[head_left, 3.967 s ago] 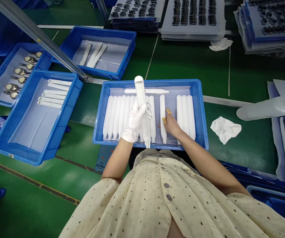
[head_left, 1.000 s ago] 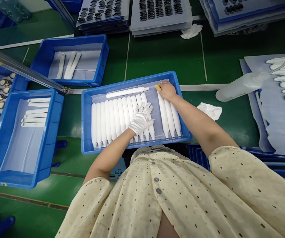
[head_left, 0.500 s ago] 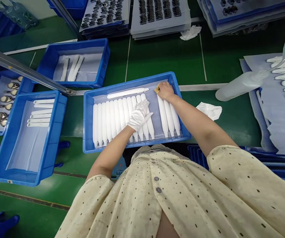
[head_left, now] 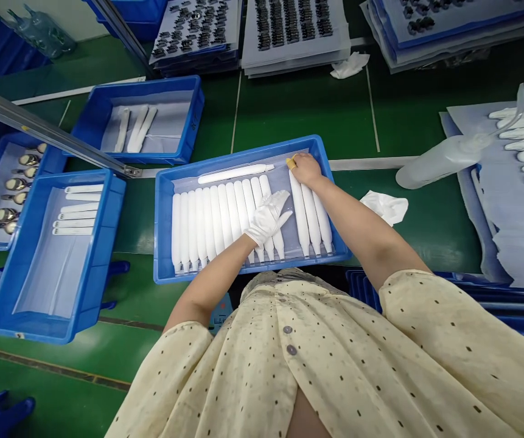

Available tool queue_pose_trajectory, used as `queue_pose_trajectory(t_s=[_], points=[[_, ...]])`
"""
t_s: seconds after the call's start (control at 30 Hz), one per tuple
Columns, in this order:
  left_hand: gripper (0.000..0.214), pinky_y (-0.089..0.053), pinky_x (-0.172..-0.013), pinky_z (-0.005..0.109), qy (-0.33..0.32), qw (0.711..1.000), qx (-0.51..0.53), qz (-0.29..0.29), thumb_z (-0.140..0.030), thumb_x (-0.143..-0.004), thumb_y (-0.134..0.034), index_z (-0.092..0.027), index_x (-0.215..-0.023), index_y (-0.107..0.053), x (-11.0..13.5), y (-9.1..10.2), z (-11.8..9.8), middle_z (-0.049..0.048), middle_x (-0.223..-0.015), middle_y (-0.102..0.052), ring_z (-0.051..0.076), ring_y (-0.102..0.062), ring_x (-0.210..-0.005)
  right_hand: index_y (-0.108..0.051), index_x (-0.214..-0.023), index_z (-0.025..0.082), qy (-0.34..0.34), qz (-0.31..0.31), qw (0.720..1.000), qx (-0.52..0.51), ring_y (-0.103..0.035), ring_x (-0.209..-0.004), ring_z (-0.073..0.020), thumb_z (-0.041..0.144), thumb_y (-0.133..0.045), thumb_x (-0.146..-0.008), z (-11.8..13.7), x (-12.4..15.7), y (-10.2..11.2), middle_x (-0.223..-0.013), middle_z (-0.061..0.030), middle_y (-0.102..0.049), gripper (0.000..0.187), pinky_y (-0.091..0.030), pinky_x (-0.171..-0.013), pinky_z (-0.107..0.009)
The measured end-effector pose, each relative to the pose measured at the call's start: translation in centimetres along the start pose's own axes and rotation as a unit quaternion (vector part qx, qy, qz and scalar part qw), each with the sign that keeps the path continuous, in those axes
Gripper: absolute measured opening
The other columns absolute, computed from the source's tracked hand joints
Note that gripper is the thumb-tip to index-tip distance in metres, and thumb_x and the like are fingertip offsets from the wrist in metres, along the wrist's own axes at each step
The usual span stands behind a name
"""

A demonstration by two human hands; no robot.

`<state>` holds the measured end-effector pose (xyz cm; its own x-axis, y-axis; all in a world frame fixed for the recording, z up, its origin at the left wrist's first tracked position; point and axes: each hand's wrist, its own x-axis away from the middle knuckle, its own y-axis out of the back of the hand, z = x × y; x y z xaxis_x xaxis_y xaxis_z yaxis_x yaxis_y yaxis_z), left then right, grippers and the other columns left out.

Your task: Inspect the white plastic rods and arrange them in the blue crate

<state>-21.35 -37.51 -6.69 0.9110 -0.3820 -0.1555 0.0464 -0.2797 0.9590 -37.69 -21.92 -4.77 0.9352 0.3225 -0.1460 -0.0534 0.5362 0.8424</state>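
Resting the gloved left hand (head_left: pixel 268 219) palm down on the row of white rods (head_left: pixel 216 216) inside a blue tray (head_left: pixel 164 225), showing a flat, straight-fingered grip. Resting the right hand (head_left: pixel 306 170) at the far ends of three separate rods (head_left: pixel 309 213), curling its grip; not being able to tell whether holding one.

We record a white, wrinkled glove (head_left: pixel 267 219) on the left hand (head_left: pixel 262 226), ending at the wrist. The right hand (head_left: pixel 306 168) bears a yellow finger covering (head_left: pixel 291 163). Well back from the grip, we note a cream shirt (head_left: pixel 248 371) with dark flecks, loose short sleeves (head_left: pixel 453 316) and round grey buttons (head_left: pixel 291 350).
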Motion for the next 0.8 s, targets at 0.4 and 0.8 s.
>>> queue_pose_trajectory(t_s=[0.4,0.8], points=[[0.059,-0.049,-0.124,0.050,0.085,0.760,0.642,-0.048,-0.033,-0.101,-0.055,-0.014,-0.157,-0.048,-3.2,2.3,-7.5,0.0130,-0.161,-0.055,0.031,-0.054,-0.148,-0.061,-0.141,0.022,0.152,-0.103,0.901,-0.394,-0.061,-0.133,-0.0236,0.065,-0.028,-0.111,2.3,9.5,6.5,-0.140,-0.0108,-0.063,0.062,-0.050,-0.115,-0.043],[0.054,-0.038,-0.130,0.053,0.152,0.822,0.498,-0.232,-0.059,-0.107,-0.049,-0.024,-0.147,-0.059,-1.4,13.8,-3.8,0.0041,-0.138,-0.069,0.027,-0.043,-0.156,-0.062,-0.127,0.023,0.058,0.310,0.591,-0.742,-0.069,-0.083,-0.0137,0.036,-0.092,-0.078,5.5,20.2,0.3,-0.129,-0.0120,-0.072,0.059,-0.062,-0.065,-0.026]])
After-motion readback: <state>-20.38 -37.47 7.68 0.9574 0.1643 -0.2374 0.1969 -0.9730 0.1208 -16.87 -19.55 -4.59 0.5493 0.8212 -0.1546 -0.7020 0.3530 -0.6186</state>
